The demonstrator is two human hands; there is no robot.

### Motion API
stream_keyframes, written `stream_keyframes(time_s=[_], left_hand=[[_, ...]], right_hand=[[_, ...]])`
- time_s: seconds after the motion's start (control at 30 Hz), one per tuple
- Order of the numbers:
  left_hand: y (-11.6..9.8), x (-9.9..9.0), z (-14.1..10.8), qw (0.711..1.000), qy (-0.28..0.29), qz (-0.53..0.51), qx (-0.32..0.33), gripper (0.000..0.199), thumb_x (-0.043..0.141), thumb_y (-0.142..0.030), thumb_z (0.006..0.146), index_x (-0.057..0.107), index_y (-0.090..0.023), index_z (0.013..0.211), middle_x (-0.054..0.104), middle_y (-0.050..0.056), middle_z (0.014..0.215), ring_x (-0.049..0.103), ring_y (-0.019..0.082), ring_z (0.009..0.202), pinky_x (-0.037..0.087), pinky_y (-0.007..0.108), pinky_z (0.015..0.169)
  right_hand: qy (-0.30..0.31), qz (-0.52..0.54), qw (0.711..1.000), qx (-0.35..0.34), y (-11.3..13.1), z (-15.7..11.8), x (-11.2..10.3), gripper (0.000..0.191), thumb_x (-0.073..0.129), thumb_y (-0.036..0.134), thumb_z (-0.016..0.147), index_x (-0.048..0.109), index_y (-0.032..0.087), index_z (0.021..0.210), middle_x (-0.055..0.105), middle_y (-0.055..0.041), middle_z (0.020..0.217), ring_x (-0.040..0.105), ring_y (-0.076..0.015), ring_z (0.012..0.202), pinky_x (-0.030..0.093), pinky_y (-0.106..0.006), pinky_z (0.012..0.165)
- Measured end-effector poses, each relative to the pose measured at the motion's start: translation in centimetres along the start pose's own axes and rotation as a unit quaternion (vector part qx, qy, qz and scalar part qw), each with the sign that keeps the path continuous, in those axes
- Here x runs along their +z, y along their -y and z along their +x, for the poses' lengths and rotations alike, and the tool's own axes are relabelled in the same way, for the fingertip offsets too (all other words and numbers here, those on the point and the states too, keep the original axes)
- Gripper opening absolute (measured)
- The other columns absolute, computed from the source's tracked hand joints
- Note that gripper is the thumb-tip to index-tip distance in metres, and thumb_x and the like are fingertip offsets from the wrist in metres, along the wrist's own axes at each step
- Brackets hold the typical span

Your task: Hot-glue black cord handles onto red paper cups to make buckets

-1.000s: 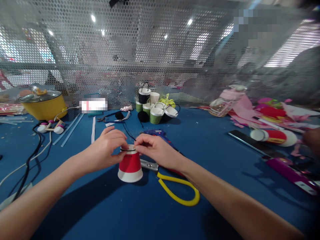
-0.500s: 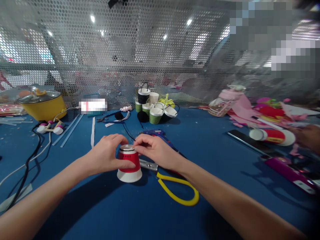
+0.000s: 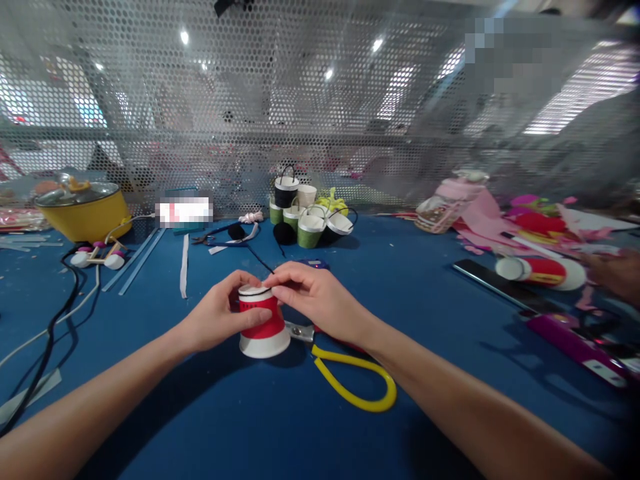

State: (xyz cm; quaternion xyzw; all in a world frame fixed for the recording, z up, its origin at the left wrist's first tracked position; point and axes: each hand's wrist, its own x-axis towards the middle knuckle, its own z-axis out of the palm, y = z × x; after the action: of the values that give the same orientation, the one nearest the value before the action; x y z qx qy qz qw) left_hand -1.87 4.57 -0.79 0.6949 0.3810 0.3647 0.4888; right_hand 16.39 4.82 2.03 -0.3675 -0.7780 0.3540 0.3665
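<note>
An upside-down red and white paper cup (image 3: 261, 327) stands on the blue table. My left hand (image 3: 220, 310) wraps its fingers round the cup from the left, the thumb across the red band. My right hand (image 3: 313, 297) pinches a black cord (image 3: 260, 260) at the cup's upper right edge. Part of this cord lies round the narrow upturned end, and it runs back toward a black ball of yarn (image 3: 237, 231). Under and beside my right hand lie scissors with yellow handles (image 3: 357, 400), partly hidden.
Small green and black cups (image 3: 310, 230) stand at the back centre before a perforated metal screen (image 3: 225, 100). A yellow pot (image 3: 85, 213) is at the left. On the right lie a phone (image 3: 500, 287), a purple device (image 3: 575, 347) and another person's hand (image 3: 617, 273) near a red-white cup.
The cup has tilted slightly and shifted a little to the right. My right hand has moved slightly with the cord, which now looks tauter behind it.
</note>
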Motion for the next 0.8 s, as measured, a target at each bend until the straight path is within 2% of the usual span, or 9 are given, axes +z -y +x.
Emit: stream_keyframes(time_s=[0.13, 0.3, 0.6, 0.8], left_hand=[[-0.5, 0.4, -0.1, 0.998, -0.009, -0.065, -0.013, 0.031, 0.064, -0.029, 0.069, 0.047, -0.017, 0.092, 0.056, 0.003, 0.087, 0.057, 0.015, 0.078, 0.047, 0.030, 0.071], [-0.9, 0.5, -0.4, 0.994, -0.024, -0.101, -0.032, 0.033, 0.065, -0.029, 0.069, 0.047, -0.017, 0.094, 0.056, 0.002, 0.088, 0.055, 0.014, 0.078, 0.046, 0.029, 0.072], [-0.5, 1.1, -0.4, 0.991, -0.036, -0.129, -0.030, 0.047, 0.067, -0.028, 0.066, 0.042, -0.019, 0.104, 0.056, 0.002, 0.093, 0.056, 0.015, 0.084, 0.046, 0.030, 0.076], [-0.2, 1.2, -0.4, 0.993, -0.035, -0.114, -0.022, 0.049, 0.068, -0.028, 0.066, 0.041, -0.019, 0.107, 0.055, 0.003, 0.096, 0.056, 0.016, 0.089, 0.046, 0.031, 0.081]], right_hand=[[-0.054, -0.060, 0.994, -0.067, 0.2, -0.3, 0.1, 0.013, 0.055, 0.012, 0.078, 0.063, 0.018, 0.085, 0.062, -0.0028, 0.088, 0.059, -0.0135, 0.082, 0.049, -0.026, 0.073], [-0.111, -0.131, 0.977, -0.125, 0.5, -0.6, 0.2, 0.009, 0.057, 0.013, 0.078, 0.063, 0.018, 0.082, 0.063, -0.0024, 0.085, 0.059, -0.0131, 0.079, 0.048, -0.026, 0.073], [-0.139, -0.166, 0.970, -0.106, 0.8, -0.8, 0.5, 0.006, 0.059, 0.013, 0.078, 0.060, 0.017, 0.073, 0.063, -0.0015, 0.078, 0.059, -0.0122, 0.073, 0.047, -0.025, 0.067], [-0.137, -0.173, 0.971, -0.092, 0.4, -0.8, 0.6, 0.008, 0.061, 0.015, 0.076, 0.057, 0.017, 0.069, 0.061, -0.0009, 0.076, 0.058, -0.0119, 0.072, 0.045, -0.023, 0.066]])
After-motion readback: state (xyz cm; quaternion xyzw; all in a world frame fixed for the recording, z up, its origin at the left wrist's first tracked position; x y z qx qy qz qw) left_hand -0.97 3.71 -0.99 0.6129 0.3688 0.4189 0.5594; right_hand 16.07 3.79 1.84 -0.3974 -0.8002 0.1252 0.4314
